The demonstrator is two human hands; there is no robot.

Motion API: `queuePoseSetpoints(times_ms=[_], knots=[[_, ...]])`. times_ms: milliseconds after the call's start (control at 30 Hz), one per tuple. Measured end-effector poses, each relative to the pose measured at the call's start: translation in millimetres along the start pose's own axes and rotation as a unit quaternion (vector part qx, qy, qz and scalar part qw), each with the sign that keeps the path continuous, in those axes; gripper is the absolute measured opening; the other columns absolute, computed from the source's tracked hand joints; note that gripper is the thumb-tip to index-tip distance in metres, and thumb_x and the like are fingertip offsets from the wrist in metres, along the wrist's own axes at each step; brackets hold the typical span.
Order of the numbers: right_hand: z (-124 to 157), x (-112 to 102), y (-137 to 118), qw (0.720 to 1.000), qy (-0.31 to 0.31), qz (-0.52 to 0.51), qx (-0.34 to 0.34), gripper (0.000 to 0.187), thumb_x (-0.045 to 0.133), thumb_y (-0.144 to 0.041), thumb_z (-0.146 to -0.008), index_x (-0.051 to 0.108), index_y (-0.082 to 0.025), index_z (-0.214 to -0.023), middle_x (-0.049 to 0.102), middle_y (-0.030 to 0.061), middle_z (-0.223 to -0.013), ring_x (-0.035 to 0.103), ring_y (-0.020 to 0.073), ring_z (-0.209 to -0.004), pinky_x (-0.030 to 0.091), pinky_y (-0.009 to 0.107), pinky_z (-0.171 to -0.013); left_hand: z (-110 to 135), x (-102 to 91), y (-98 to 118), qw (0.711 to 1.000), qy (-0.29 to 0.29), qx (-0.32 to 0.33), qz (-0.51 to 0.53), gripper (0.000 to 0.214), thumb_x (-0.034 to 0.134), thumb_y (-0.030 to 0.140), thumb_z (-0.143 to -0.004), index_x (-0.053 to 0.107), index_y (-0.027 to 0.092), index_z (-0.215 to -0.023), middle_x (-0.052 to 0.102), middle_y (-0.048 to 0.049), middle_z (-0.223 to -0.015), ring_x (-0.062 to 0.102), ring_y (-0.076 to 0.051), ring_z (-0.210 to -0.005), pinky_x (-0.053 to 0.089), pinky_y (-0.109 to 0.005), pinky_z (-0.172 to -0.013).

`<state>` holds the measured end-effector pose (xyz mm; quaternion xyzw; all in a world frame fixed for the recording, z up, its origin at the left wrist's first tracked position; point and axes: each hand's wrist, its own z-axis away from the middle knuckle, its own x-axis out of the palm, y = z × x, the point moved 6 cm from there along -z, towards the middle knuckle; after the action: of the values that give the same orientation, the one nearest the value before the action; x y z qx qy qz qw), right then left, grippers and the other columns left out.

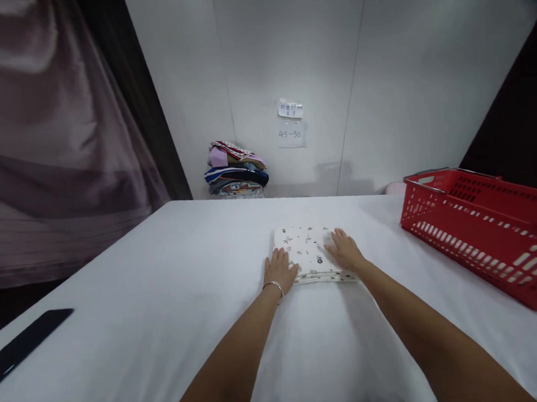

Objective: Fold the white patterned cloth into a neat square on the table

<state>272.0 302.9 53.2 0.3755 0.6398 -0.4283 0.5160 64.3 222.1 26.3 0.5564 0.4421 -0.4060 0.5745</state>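
Note:
A folded white cloth with small dark prints [308,247] lies on the white table [163,283], a little right of centre. My left hand [280,268] rests flat on the cloth's near left corner, fingers stretched out, a thin bangle on the wrist. On the cloth's right side my right hand [344,249] lies flat as well, fingers spread forward. Neither hand grips anything.
A red plastic basket [485,233] stands at the table's right. A stack of folded clothes [235,169] sits at the far edge against the white wall, under paper notes [291,123]. A black flat bar [20,347] lies at the near left. A pinkish curtain [35,132] hangs left.

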Motion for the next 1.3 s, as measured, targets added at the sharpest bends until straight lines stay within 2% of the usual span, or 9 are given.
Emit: queuePoseSetpoints(times_ms=[167, 267, 367, 500, 700, 833, 967, 1133, 1300], knots=[[-1.6, 33.3, 16.2, 1.000, -0.019, 0.014, 0.014, 0.055, 0.027, -0.047, -0.091, 0.036, -0.014, -0.133, 0.024, 0.0139, -0.147, 0.016, 0.0275, -0.136, 0.023, 0.052, -0.103, 5.1, 1.1, -1.7, 1.000, 0.000, -0.004, -0.001, 0.061, 0.024, 0.050, -0.086, 0.029, 0.022, -0.139, 0.015, -0.0020, -0.151, 0.003, -0.023, -0.139, 0.008, -0.050, -0.110], [-2.4, 39.7, 20.8, 0.999, -0.018, 0.023, 0.015, 0.056, 0.026, -0.049, -0.090, 0.035, -0.014, -0.134, 0.024, 0.0133, -0.147, 0.016, 0.0264, -0.136, 0.023, 0.051, -0.103, 1.7, -2.5, 3.7, 1.000, -0.028, -0.009, -0.003, 0.061, 0.026, 0.049, -0.085, 0.031, 0.021, -0.139, 0.014, -0.0037, -0.151, 0.004, -0.023, -0.139, 0.006, -0.053, -0.109], [-5.5, 42.3, 23.2, 0.999, -0.025, 0.028, 0.023, 0.058, 0.025, -0.049, -0.090, 0.032, -0.014, -0.136, 0.023, 0.0128, -0.148, 0.015, 0.0261, -0.136, 0.022, 0.050, -0.103, -14.8, -11.3, 13.3, 0.997, -0.070, -0.031, -0.009, 0.060, 0.033, 0.050, -0.081, 0.038, 0.021, -0.134, 0.019, -0.0060, -0.150, 0.008, -0.026, -0.138, 0.007, -0.056, -0.108], [-6.9, 42.6, 23.3, 0.998, -0.038, 0.029, 0.031, 0.060, 0.023, -0.049, -0.090, 0.029, -0.014, -0.138, 0.020, 0.0109, -0.149, 0.012, 0.0249, -0.137, 0.021, 0.050, -0.104, -45.6, -27.0, 16.2, 0.999, -0.010, -0.045, -0.020, 0.066, 0.027, 0.056, -0.082, 0.034, 0.019, -0.137, 0.014, -0.0055, -0.151, 0.005, -0.026, -0.138, 0.004, -0.051, -0.110], [-3.1, 40.4, 20.6, 0.998, -0.050, 0.026, 0.037, 0.060, 0.024, -0.050, -0.090, 0.028, -0.015, -0.138, 0.018, 0.0087, -0.150, 0.010, 0.0226, -0.137, 0.021, 0.048, -0.104, -56.3, -1.7, -12.8, 0.996, -0.038, -0.077, 0.008, 0.073, 0.022, 0.061, -0.081, 0.019, 0.021, -0.143, 0.002, 0.0024, -0.152, 0.007, -0.028, -0.137, 0.018, -0.045, -0.109], [-9.2, 33.9, 20.1, 0.997, -0.059, 0.010, 0.039, 0.057, 0.025, -0.050, -0.090, 0.034, -0.017, -0.136, 0.021, 0.0085, -0.149, 0.014, 0.0241, -0.136, 0.020, 0.051, -0.104, -56.0, 2.0, -15.7, 0.997, -0.020, -0.068, 0.007, 0.073, 0.022, 0.061, -0.081, 0.021, 0.022, -0.142, 0.004, 0.0025, -0.152, 0.014, -0.029, -0.136, 0.020, -0.044, -0.108], [-29.8, 20.8, 27.8, 0.999, -0.013, 0.013, 0.045, 0.057, 0.025, -0.047, -0.091, 0.034, -0.015, -0.136, 0.020, 0.0102, -0.149, 0.012, 0.0251, -0.137, 0.015, 0.052, -0.106, -56.4, 1.2, -13.6, 0.998, -0.013, -0.069, 0.000, 0.072, 0.023, 0.060, -0.081, 0.023, 0.022, -0.142, 0.005, 0.0009, -0.152, 0.021, -0.031, -0.133, 0.021, -0.045, -0.106], [-46.6, 38.7, 48.1, 0.998, -0.015, -0.019, 0.062, 0.060, 0.027, -0.049, -0.089, 0.032, -0.013, -0.137, 0.018, 0.0117, -0.149, 0.016, 0.0302, -0.135, 0.029, 0.047, -0.101, -55.1, 0.8, -12.4, 0.998, -0.007, -0.061, 0.010, 0.071, 0.025, 0.060, -0.081, 0.025, 0.021, -0.141, 0.006, -0.0003, -0.152, 0.024, -0.031, -0.131, 0.023, -0.047, -0.105], [-52.2, 46.4, 56.9, 0.999, 0.011, -0.026, 0.039, 0.056, 0.030, -0.046, -0.089, 0.036, -0.015, -0.135, 0.025, 0.0126, -0.147, 0.020, 0.0284, -0.134, 0.031, 0.044, -0.100, -53.6, 0.7, -12.6, 0.998, -0.004, -0.064, 0.029, 0.070, 0.027, 0.060, -0.081, 0.026, 0.023, -0.140, 0.007, 0.0006, -0.152, 0.023, -0.031, -0.132, 0.021, -0.048, -0.105]])
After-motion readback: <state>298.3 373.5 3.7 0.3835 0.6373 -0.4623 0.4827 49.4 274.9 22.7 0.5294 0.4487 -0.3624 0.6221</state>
